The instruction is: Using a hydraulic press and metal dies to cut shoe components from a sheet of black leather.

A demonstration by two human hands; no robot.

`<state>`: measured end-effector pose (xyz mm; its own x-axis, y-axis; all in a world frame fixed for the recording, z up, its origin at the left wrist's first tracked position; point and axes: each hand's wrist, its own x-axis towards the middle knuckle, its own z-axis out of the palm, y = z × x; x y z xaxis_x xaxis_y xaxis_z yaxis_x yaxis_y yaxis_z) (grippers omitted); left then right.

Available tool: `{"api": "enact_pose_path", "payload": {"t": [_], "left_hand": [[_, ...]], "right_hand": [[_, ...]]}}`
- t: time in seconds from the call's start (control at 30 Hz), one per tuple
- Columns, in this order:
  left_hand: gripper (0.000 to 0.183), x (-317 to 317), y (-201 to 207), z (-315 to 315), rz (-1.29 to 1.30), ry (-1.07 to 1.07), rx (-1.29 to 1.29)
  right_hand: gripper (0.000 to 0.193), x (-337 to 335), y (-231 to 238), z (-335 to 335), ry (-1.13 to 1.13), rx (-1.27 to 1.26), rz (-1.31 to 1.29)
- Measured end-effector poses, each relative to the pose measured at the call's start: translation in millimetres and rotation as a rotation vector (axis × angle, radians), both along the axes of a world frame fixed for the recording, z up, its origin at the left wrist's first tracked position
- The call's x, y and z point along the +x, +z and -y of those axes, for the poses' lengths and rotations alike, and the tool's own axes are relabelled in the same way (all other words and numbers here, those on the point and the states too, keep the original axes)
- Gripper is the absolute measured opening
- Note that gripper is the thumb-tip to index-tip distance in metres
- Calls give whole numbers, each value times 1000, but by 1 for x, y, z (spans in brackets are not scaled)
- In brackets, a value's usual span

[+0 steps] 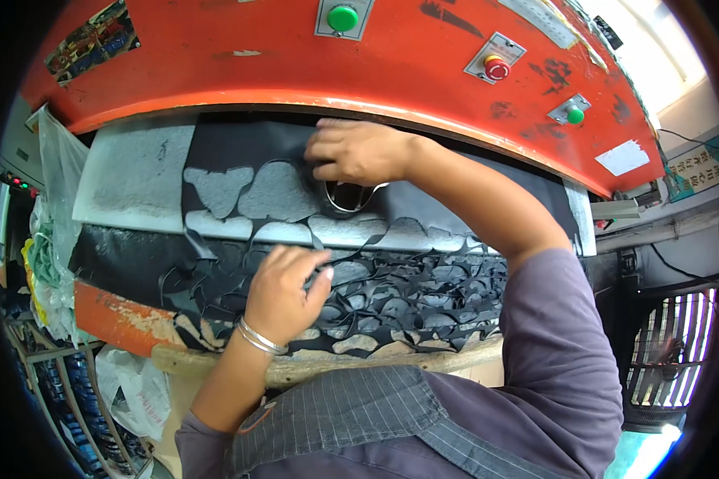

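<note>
A metal cutting die (pixel 345 209), a curved band with a dark inside, sits on a black sheet (pixel 423 203) on the pale cutting board (pixel 132 176). My right hand (pixel 359 153) reaches over its far side, fingers curled down at its rim; their tips are partly hidden and a little blurred. Left of the die, rounded cut-outs in the sheet show the pale board. My left hand (pixel 284 289) is nearer to me, above a heap of black scraps (pixel 407 291). Its thumb stands apart from the slightly bent fingers, and nothing shows in it.
An orange machine beam (pixel 240 68) spans the far side, close beyond my right hand. It carries green buttons (pixel 343 18) and a red knob (pixel 497 69). Clear plastic bags (pixel 52 239) hang at the left. A worn wooden edge (pixel 311 369) runs before me. A fan (pixel 671 359) stands right.
</note>
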<state>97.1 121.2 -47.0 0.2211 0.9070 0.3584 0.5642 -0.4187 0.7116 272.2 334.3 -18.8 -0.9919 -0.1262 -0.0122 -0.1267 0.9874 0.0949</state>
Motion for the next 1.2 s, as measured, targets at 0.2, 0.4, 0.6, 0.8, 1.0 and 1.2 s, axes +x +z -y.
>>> {"api": "enact_pose_path", "payload": {"t": [0.2, 0.4, 0.6, 0.8, 1.0, 1.2], "left_hand": [[57, 37, -29, -64, 7, -6, -12], [77, 67, -74, -80, -104, -18, -78], [73, 71, -80, -81, -127, 49, 4], [70, 70, -81, -80, -87, 58, -1], [69, 67, -80, -79, -112, 40, 39], [69, 70, -80, -77, -130, 45, 19]], "right_hand": [[30, 93, 2, 22, -1070, -120, -219], [44, 114, -43, 75, -1598, -410, -368], [67, 150, -80, 110, -1348, -398, -622], [63, 150, -87, 117, -1215, -280, -661], [62, 142, -96, 119, -1172, -114, -702], [60, 144, -97, 121, -1149, -109, -765]]}}
